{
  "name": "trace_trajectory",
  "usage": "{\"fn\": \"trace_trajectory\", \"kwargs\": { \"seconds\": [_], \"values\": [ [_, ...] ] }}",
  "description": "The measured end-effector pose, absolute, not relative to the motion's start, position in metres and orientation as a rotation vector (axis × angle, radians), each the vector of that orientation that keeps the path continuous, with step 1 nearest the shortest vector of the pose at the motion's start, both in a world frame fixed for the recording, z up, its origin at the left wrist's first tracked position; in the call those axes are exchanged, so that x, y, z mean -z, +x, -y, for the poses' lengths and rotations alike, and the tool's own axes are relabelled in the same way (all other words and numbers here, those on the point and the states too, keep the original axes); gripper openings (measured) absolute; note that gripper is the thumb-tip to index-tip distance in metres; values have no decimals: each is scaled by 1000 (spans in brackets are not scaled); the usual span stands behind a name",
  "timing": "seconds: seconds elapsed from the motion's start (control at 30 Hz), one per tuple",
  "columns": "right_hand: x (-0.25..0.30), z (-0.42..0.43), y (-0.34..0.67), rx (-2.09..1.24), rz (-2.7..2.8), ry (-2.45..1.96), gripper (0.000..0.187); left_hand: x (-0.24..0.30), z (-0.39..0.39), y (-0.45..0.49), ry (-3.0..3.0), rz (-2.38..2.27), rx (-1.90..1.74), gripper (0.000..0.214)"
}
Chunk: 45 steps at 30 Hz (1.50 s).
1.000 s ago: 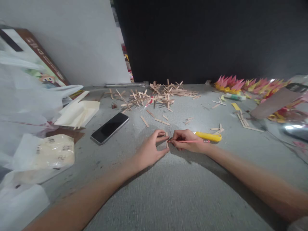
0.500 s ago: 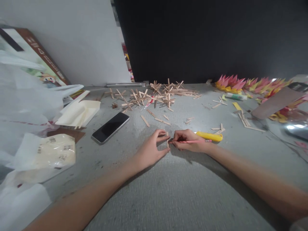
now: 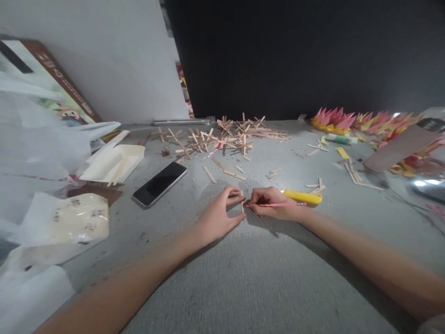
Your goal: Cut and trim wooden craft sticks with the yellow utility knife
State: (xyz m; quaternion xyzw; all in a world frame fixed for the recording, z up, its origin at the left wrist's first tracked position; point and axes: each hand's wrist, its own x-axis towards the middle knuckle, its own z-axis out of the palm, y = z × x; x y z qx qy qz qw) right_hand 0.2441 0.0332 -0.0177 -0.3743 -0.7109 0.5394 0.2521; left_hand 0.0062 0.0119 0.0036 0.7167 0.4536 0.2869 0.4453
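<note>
A grey table (image 3: pixel 243 278) fills the lower view, backed by a black wall (image 3: pixel 295 55) and, to the left, a white wall (image 3: pixel 104 55). Clear plastic bags (image 3: pixel 38 148) crowd the left edge, with a printed box (image 3: pixel 52 79) leaning on the white wall behind them and a cream tray (image 3: pixel 113 163) just beside them. At the far right a brown card (image 3: pixel 399 148) lies tilted across pink and yellow paper flowers (image 3: pixel 333 121). A stick pile (image 3: pixel 225 139) is scattered along the back of the table, with loose sticks strewn toward the middle. A dark phone (image 3: pixel 160 184) lies face up between the tray and the hands. The left hand (image 3: pixel 217 218) pinches a short stick (image 3: pixel 241 202) between thumb and forefinger, holding it flat on the table at the centre. The right hand (image 3: pixel 273 206) grasps a pink pencil (image 3: pixel 281 204), its tip against that stick. A yellow cutter (image 3: pixel 302 197) lies just behind the right hand, partly covered by it. The bags' contents are blurred, the box is cut off at the left, and the objects at the right edge are too glary to make out.
</note>
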Motion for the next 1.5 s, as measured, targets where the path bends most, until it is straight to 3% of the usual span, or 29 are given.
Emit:
{"fn": "trace_trajectory", "kwargs": {
  "seconds": [0.47, 0.63, 0.93, 1.23, 1.5],
  "values": [
    [7, -25, 240, -1349, 1816, -1172, 24, 4, -12, 4, 1907, -1150, -715, 56],
    [9, -24, 243, -1267, 1746, -1144, 25, 8, -10, 3, 1997, -1100, -694, 30],
    [13, -26, 245, -1190, 1661, -1161, 28, 13, -17, -1, 2165, -1193, -805, 14],
    [11, -21, 247, -1083, 1857, -1105, 30, 8, -18, -3, 2242, -1275, -885, 5],
    [10, -21, 247, -1065, 1932, -1023, 27, 13, -18, -5, 2333, -1156, -825, 15]
  ]
}}
